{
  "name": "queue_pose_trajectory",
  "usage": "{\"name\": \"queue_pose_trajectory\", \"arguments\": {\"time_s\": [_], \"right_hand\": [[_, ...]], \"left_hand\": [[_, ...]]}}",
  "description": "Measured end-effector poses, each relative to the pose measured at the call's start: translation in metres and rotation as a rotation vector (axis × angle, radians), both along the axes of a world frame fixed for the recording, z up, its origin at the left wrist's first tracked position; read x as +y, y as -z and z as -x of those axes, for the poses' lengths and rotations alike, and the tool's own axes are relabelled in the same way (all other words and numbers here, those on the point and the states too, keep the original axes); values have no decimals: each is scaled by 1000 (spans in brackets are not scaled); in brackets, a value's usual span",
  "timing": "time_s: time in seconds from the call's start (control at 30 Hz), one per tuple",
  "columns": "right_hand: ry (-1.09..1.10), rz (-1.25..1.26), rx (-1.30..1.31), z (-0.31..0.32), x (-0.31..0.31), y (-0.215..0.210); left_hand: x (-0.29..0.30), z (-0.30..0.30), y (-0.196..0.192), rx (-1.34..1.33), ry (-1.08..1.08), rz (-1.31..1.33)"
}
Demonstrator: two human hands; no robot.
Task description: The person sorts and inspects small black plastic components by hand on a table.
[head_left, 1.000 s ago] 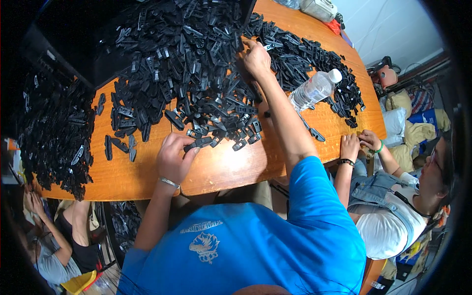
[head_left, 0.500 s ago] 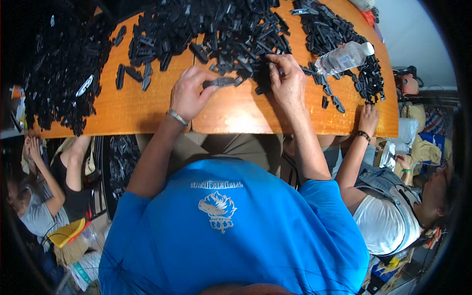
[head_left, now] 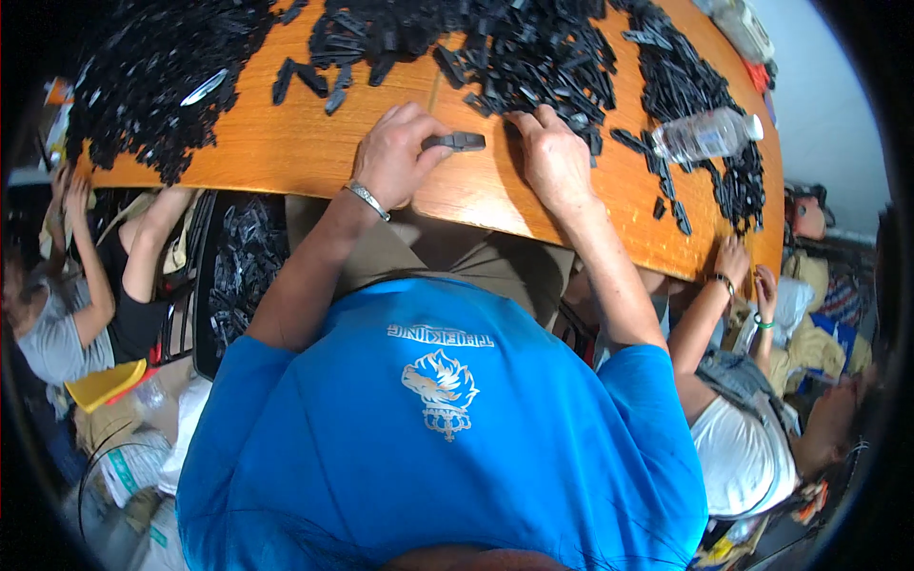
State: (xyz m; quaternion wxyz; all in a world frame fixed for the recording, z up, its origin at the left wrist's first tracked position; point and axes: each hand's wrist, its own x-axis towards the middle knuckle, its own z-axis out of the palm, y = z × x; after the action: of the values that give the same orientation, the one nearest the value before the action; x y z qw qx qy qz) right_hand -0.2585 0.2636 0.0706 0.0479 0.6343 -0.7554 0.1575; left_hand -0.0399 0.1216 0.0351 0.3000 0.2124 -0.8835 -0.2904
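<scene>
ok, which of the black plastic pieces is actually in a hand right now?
The lone black piece pinched in the left hand fingertips, lying apart on bare wooden table. The right hand only rests at the pile edge.

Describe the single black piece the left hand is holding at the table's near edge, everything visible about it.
The black piece is a small, flat, elongated bar that looks like dark moulded plastic, matching the heap of black parts behind it. It lies roughly level, just above or on the bare orange wooden table, apart from the heap. The left hand pinches its left end between thumb and fingers; the right hand is close beside its other end, contact unclear.
</scene>
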Motion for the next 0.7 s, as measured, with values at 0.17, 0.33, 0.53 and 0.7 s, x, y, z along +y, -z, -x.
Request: {"name": "queue_pose_trajectory", "arguments": {"time_s": [0.17,0.33,0.53,0.7], "right_hand": [[-100,-115,175,11,-13,-11],[-217,-164,213,13,-25,-16],[-172,34,-240,-16,-28,-24],[-98,139,-480,-51,-40,5]], "left_hand": [[-16,-55,6,169,-116,-381],[-39,-98,3,463,-192,-717],[-53,-249,-40,-171,-267,-341],[-56,-245,-41,-152,-398,-87]]}}
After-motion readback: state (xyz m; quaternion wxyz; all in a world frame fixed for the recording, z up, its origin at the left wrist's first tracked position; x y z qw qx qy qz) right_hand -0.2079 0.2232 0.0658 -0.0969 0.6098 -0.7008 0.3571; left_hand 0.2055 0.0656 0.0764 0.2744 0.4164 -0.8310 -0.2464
